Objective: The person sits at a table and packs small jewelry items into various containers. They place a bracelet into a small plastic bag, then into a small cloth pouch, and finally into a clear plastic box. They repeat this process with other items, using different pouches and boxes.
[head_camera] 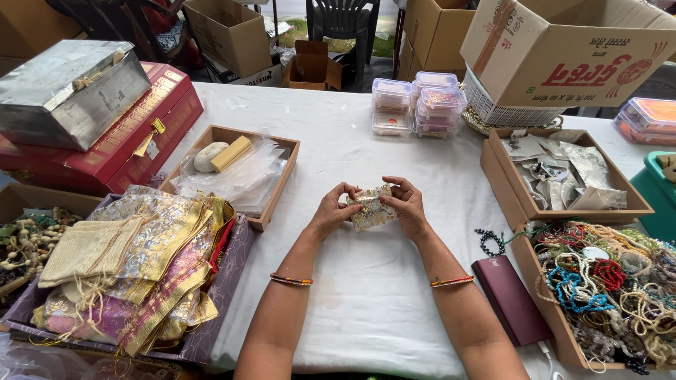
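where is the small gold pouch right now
In the head view the small gold pouch is mid-table over the white tablecloth, held between the left hand and right hand.

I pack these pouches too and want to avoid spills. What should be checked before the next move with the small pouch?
1. Both hands on the pouch: ok. The left hand and right hand pinch the small gold pouch at its top edge.
2. Pouch over bare table: ok, above the white tablecloth.
3. Pouch mouth open: cannot tell.
4. Anything inside: cannot tell.
5. Bead tray close to the right hand: ok.
6. Stack of spare pouches on the left side: ok.
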